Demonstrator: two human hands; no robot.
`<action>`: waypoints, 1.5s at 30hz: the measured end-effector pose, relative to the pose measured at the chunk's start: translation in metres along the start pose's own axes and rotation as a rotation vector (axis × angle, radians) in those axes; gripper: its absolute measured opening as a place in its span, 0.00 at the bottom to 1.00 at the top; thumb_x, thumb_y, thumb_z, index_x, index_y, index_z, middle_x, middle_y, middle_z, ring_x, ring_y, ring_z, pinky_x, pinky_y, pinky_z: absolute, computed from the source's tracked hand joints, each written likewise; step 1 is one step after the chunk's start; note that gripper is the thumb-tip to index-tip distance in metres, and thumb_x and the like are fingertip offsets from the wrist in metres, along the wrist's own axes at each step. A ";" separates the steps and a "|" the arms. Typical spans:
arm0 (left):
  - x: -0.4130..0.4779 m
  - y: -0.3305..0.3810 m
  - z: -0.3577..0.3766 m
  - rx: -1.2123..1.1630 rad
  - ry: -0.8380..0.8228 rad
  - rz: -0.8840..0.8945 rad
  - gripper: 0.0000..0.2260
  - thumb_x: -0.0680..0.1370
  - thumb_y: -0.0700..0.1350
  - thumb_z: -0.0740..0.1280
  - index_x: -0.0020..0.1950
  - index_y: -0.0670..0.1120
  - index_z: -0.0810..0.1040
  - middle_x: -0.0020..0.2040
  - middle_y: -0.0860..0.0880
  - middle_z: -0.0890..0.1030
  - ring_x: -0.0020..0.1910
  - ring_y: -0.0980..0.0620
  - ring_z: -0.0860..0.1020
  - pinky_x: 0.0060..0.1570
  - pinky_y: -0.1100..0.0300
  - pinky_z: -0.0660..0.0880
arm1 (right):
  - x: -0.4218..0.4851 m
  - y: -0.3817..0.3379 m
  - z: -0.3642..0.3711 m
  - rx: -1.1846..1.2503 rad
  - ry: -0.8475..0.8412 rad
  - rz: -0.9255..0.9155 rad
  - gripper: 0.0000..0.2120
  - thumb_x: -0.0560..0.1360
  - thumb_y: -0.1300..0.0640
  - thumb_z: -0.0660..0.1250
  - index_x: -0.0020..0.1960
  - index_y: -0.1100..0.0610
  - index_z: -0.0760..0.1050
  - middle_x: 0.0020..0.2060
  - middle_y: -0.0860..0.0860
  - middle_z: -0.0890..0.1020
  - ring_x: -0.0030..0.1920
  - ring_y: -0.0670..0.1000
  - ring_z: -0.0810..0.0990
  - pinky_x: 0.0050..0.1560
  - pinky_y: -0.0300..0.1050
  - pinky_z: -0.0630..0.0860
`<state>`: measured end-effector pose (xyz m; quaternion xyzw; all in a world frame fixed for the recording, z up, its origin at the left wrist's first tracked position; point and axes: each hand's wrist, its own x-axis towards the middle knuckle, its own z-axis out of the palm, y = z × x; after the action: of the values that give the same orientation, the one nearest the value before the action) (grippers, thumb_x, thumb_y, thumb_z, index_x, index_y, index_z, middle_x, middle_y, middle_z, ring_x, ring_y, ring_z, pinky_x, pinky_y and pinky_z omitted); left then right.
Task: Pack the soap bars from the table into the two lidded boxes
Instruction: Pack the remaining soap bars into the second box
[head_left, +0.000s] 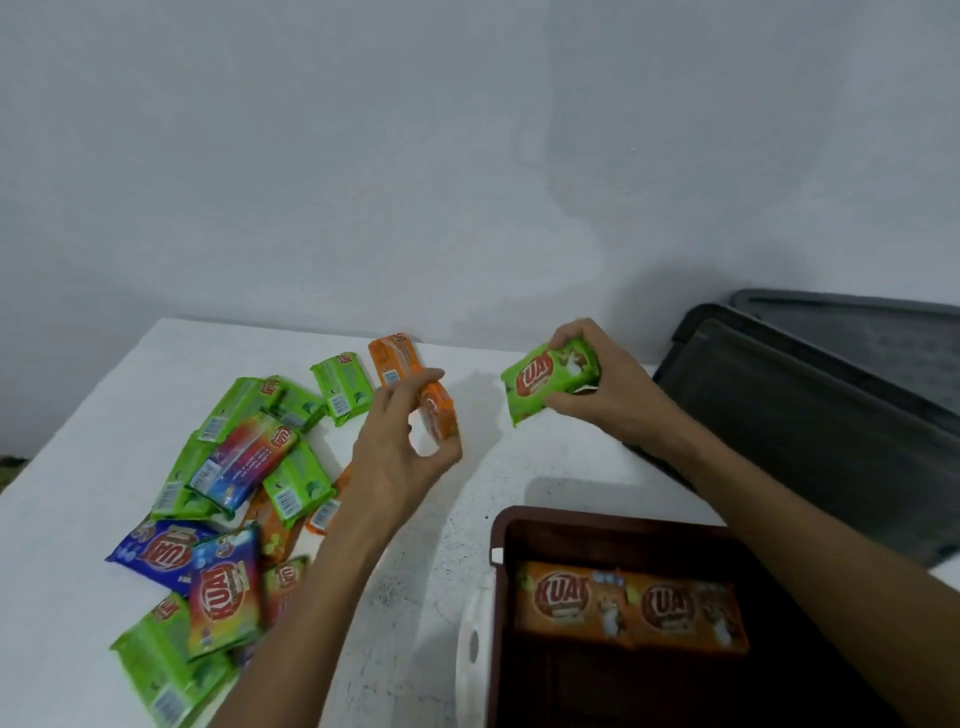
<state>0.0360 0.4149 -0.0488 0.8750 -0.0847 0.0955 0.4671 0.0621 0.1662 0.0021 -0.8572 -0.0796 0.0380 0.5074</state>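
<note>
The right hand is clamped on a green plastic-wrapped soap bar, fingers curled over its end, above the white table. The left hand pinches an orange wrapped soap bar. At five o'clock an open brown plastic box holds two orange bars side by side. A loose pile of wrapped bars lies at eight o'clock, and a dark grey plastic box at three.

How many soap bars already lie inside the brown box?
2. Both are orange and lie side by side in the brown box: the left orange bar and the right orange bar. The right forearm covers part of the box, so more may be hidden.
</note>
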 end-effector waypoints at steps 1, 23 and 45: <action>-0.006 0.011 -0.003 -0.034 0.043 0.010 0.30 0.69 0.45 0.77 0.65 0.62 0.69 0.60 0.58 0.75 0.53 0.63 0.76 0.51 0.58 0.77 | -0.017 -0.004 -0.006 0.069 0.025 0.010 0.22 0.69 0.64 0.74 0.55 0.47 0.70 0.54 0.51 0.78 0.50 0.52 0.83 0.44 0.50 0.83; -0.102 0.069 0.022 -0.669 -0.060 -0.199 0.25 0.72 0.31 0.71 0.62 0.50 0.67 0.52 0.52 0.81 0.53 0.52 0.81 0.52 0.60 0.78 | -0.194 0.028 0.019 0.302 -0.157 0.253 0.23 0.75 0.68 0.69 0.67 0.51 0.71 0.57 0.52 0.82 0.57 0.48 0.82 0.52 0.40 0.79; -0.102 0.087 0.013 -0.653 -0.223 -0.151 0.25 0.72 0.32 0.72 0.62 0.49 0.67 0.57 0.47 0.79 0.53 0.51 0.81 0.48 0.61 0.79 | -0.187 0.014 0.028 0.048 0.191 0.091 0.13 0.78 0.56 0.66 0.61 0.45 0.75 0.40 0.46 0.81 0.42 0.43 0.80 0.40 0.32 0.74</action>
<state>-0.0826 0.3624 -0.0110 0.6883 -0.0965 -0.0676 0.7158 -0.1244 0.1511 -0.0266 -0.8474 0.0091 -0.0192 0.5306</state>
